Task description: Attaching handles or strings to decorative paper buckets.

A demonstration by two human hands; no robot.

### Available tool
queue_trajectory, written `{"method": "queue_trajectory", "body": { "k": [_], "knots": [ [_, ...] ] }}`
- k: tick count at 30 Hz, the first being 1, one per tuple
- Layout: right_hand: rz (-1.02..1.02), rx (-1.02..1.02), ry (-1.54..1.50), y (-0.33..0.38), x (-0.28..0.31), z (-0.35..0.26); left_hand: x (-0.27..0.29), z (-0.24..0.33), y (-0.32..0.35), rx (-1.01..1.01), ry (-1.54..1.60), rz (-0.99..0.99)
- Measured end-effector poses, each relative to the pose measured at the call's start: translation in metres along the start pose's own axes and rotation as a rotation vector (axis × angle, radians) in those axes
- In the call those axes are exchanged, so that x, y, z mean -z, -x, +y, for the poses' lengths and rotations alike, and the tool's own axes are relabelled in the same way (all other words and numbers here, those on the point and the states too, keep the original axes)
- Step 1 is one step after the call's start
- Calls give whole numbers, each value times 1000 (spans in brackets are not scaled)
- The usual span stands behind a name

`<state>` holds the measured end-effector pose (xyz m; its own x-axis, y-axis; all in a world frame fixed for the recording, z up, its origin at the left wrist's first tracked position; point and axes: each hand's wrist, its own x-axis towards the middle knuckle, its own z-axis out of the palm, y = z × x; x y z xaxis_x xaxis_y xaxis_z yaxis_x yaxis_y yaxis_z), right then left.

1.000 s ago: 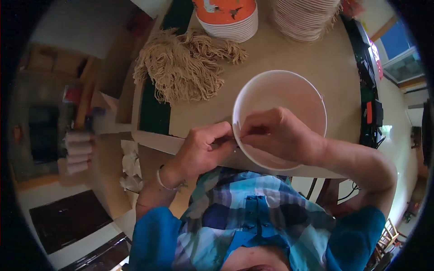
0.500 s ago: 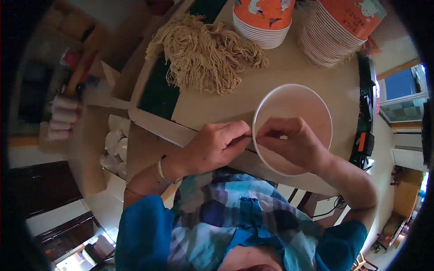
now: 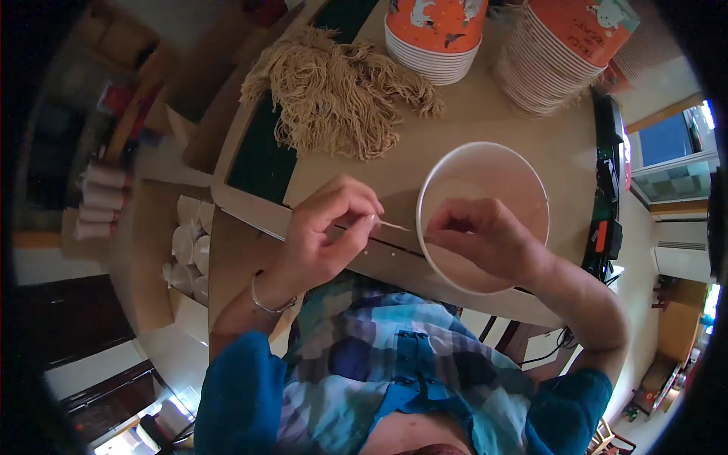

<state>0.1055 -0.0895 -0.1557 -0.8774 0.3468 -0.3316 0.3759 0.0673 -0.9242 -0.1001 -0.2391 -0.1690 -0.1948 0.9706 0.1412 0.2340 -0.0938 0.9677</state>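
A white paper bucket [image 3: 485, 144] lies with its open mouth facing up toward me, at the right of the table's near side. My left hand [image 3: 330, 231], left of the bucket, pinches a short tan string [image 3: 392, 225] between thumb and forefinger. From those fingertips the string runs toward the bucket's left rim. My right hand [image 3: 489, 235] reaches over the bucket's mouth, thumb and fingers pressed together just inside that rim. What they pinch is hidden. Farther back at the left sits a pile of tan strings [image 3: 334, 98].
Two stacks of nested orange and white buckets stand at the back, one in the middle [image 3: 432, 57] and one at the right [image 3: 550, 64]. Left of the table, a cardboard box [image 3: 144, 250] holds several white rolled items. Black devices [image 3: 607, 182] line the right edge.
My left hand has drawn back leftward from the bucket's rim, and the string now shows between it and the rim. My right hand stays pinched inside the rim.
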Motion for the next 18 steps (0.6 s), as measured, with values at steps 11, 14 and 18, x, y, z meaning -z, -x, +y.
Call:
{"method": "queue_trajectory", "body": {
  "k": [11, 14, 18],
  "knots": [
    [127, 214, 110, 0, -10, 5, -15, 20, -36, -566, -129, -254],
    [78, 62, -103, 3, -12, -1, -21, 19, -41, -556, -153, -210],
    [139, 223, 49, 6, -12, 4, -26, 14, -48, -451, -28, -183]
  ]
}}
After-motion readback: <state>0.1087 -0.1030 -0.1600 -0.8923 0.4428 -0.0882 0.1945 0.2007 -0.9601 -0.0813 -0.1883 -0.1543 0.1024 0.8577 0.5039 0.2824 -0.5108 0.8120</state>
